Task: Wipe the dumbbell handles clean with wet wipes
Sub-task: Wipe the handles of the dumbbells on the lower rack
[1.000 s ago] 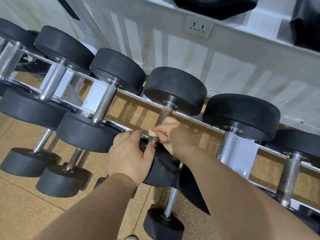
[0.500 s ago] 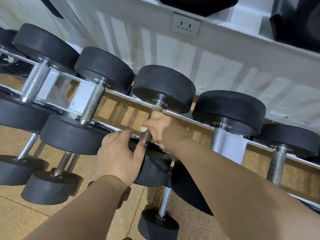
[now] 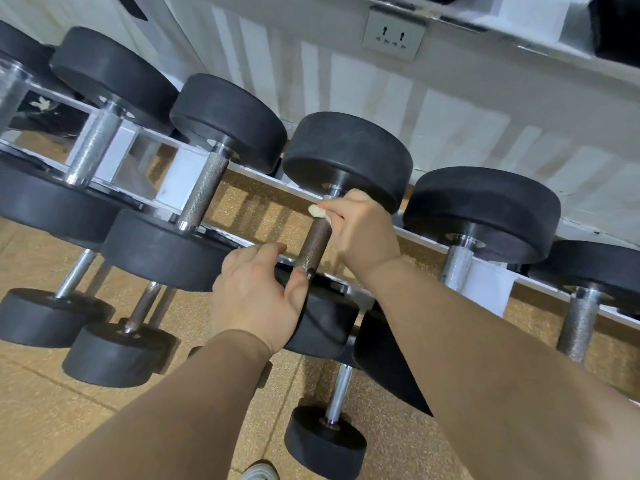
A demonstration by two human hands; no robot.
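Gym rack, row of black weights: the dumbbell being cleaned lies w/ its long axis pointing away toward the wall. Left hand cups its near head, thumb by the handle's base. Right hand, at the far end, has fingers curled round the handle — knurled, darker and browner than the neighbouring handles — pinching a wadded wet wipe. Next stroke prob. runs back toward the left hand.

Black heads crowd the rack's rails. The middle handle lies bare between the left hand gripping its near head and the right hand pinching a wipe.
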